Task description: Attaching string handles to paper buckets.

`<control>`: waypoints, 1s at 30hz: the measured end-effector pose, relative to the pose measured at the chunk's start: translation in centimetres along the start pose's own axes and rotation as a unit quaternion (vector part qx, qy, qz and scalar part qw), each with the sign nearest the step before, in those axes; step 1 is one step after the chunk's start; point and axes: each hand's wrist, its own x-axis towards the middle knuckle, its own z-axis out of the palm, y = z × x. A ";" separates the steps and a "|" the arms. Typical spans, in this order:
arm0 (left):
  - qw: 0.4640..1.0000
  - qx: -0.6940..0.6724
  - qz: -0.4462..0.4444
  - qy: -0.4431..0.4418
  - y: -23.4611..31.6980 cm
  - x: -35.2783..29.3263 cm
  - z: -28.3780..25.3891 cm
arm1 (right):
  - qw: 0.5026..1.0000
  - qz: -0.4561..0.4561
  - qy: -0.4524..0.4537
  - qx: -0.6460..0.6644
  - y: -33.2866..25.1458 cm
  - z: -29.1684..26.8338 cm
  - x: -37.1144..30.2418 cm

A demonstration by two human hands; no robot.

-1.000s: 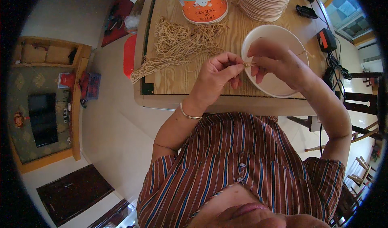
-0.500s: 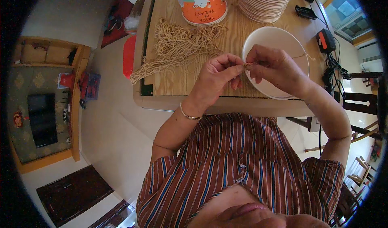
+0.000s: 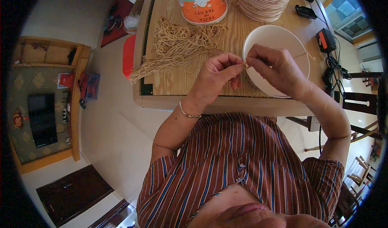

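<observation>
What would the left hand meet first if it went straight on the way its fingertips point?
The left hand would probably meet the right hand first, since the two pinch close together; the white tub seems to lie beyond, though depth is unclear.

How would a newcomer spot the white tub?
Find the wooden table, then its near edge, where left hand and right hand meet. The white tub stands there, partly covered by the right hand. Unlike the orange-sided tub, it looks plain white, with knotted twine at its right rim.
</observation>
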 end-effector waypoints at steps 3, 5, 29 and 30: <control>1.000 -0.004 0.002 -0.002 -0.3 0.1 -0.2 | 0.998 -0.051 0.021 -0.032 0.9 0.4 0.0; 1.000 -0.006 0.005 -0.005 -0.6 0.2 -0.4 | 0.999 -0.031 0.008 -0.019 0.7 0.1 0.0; 0.974 0.213 0.076 0.015 -1.2 -0.2 0.6 | 0.968 0.145 -0.071 0.190 0.6 -0.8 0.1; 0.977 0.200 0.070 0.031 -1.2 -0.3 0.7 | 0.974 0.133 -0.063 0.174 0.8 -0.7 0.0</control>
